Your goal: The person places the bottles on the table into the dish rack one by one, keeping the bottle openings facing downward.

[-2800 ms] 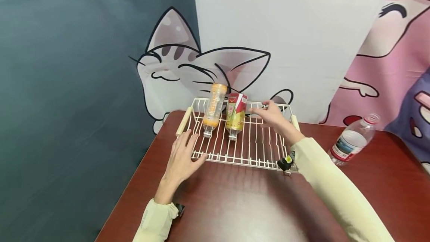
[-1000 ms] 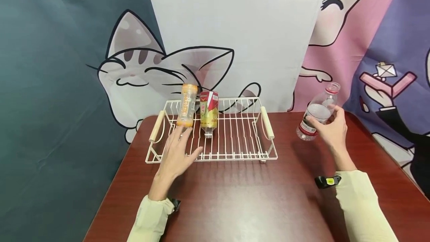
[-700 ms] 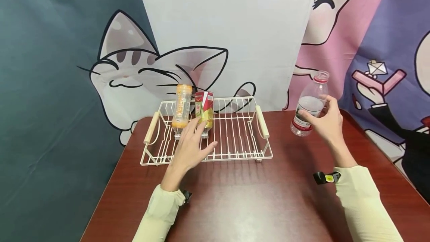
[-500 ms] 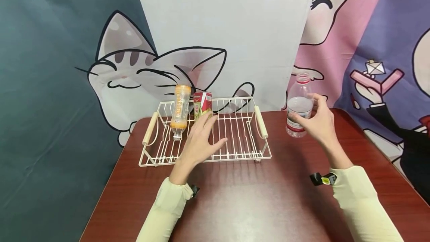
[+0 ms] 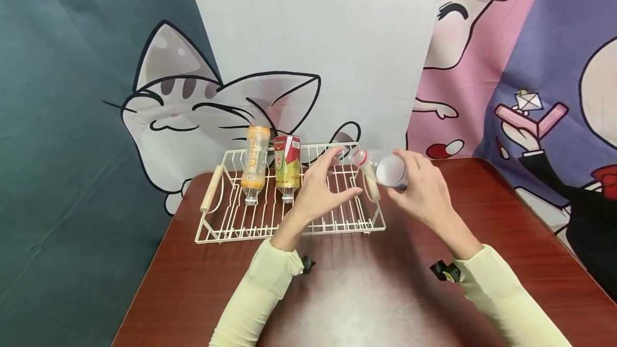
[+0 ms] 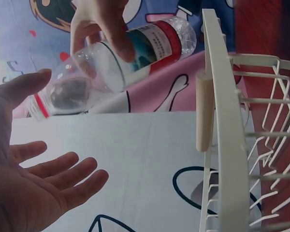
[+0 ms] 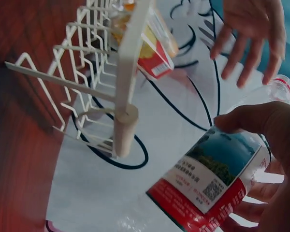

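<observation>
My right hand (image 5: 424, 189) grips a clear plastic bottle (image 5: 391, 170) with a red neck ring, around its label. The bottle is tilted, its neck pointing left toward my left hand (image 5: 318, 189). That hand has its thumb and fingers spread, holding nothing, and overlaps the right half of a white wire rack (image 5: 255, 236) in the head view. In the left wrist view the bottle neck (image 6: 41, 104) lies close to the left thumb. The right wrist view shows the blue and red label (image 7: 212, 179) under the right thumb.
An orange-banded clear bottle (image 5: 255, 159) leans neck down in the rack, beside a red and yellow box-shaped container (image 5: 287, 167) with a clear neck below. Pale handles (image 5: 212, 189) stand at the rack's ends. A cartoon-printed curtain (image 5: 361, 42) hangs behind the reddish-brown table (image 5: 356, 304).
My right hand left the rack, took hold of the clear bottle, lifted it, brought it left and tipped its neck leftward. My left hand moved right from the rack's left side toward it.
</observation>
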`<action>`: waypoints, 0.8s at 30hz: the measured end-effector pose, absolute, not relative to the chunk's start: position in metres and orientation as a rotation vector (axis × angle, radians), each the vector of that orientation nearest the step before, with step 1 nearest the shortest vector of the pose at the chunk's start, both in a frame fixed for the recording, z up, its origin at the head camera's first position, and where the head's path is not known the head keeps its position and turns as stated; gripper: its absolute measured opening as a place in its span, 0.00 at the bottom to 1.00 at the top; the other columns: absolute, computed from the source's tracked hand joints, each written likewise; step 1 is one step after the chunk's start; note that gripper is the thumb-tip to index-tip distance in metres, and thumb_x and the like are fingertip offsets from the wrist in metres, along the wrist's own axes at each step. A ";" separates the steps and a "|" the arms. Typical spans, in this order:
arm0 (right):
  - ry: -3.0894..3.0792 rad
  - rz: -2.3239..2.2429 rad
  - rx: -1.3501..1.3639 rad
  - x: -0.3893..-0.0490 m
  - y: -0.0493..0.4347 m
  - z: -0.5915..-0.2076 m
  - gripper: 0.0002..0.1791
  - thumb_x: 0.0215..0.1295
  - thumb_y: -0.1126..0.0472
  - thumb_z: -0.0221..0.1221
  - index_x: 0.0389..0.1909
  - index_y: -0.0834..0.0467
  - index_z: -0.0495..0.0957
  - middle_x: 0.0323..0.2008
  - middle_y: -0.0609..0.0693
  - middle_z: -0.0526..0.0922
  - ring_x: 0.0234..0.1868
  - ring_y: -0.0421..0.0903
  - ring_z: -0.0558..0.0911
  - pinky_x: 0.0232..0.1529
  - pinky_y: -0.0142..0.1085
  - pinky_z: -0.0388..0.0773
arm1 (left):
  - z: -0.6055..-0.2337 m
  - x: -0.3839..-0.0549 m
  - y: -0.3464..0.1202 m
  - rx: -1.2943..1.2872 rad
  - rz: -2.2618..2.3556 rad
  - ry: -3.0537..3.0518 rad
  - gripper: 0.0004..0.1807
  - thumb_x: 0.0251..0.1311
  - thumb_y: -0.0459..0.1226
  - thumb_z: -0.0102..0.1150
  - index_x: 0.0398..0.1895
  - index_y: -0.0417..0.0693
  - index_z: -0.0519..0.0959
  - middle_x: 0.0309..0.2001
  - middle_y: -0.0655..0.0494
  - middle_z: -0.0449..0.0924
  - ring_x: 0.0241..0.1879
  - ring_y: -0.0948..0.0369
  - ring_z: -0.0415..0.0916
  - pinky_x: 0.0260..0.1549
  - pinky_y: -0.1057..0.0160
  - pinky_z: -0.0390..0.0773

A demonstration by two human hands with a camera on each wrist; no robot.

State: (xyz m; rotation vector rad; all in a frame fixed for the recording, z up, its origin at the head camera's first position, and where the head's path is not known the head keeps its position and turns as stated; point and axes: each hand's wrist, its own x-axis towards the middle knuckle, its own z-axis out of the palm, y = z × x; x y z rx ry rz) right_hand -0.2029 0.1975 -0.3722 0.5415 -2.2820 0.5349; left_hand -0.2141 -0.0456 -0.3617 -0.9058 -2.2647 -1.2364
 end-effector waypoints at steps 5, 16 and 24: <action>-2.254 0.419 0.622 -0.200 0.188 -0.381 0.40 0.35 0.63 0.74 0.56 0.63 0.74 0.49 0.64 0.79 0.46 0.62 0.78 0.41 0.57 0.75 | -0.365 -0.214 -0.038 -0.922 -1.270 -2.272 0.47 0.39 0.38 0.82 0.66 0.40 0.69 0.60 0.45 0.76 0.60 0.52 0.73 0.62 0.57 0.69; -2.206 0.306 0.687 -0.197 0.181 -0.381 0.38 0.36 0.63 0.72 0.56 0.62 0.74 0.49 0.60 0.77 0.52 0.62 0.74 0.46 0.58 0.70 | -0.376 -0.213 -0.032 -0.936 -1.288 -2.196 0.32 0.39 0.31 0.80 0.52 0.36 0.80 0.49 0.44 0.83 0.45 0.52 0.81 0.42 0.66 0.79; -2.209 0.488 0.564 -0.185 0.200 -0.373 0.45 0.33 0.56 0.76 0.58 0.65 0.72 0.54 0.64 0.75 0.55 0.63 0.72 0.49 0.60 0.67 | -0.380 -0.210 -0.037 -0.889 -1.361 -2.145 0.32 0.39 0.29 0.80 0.53 0.35 0.80 0.50 0.41 0.82 0.47 0.49 0.81 0.44 0.66 0.80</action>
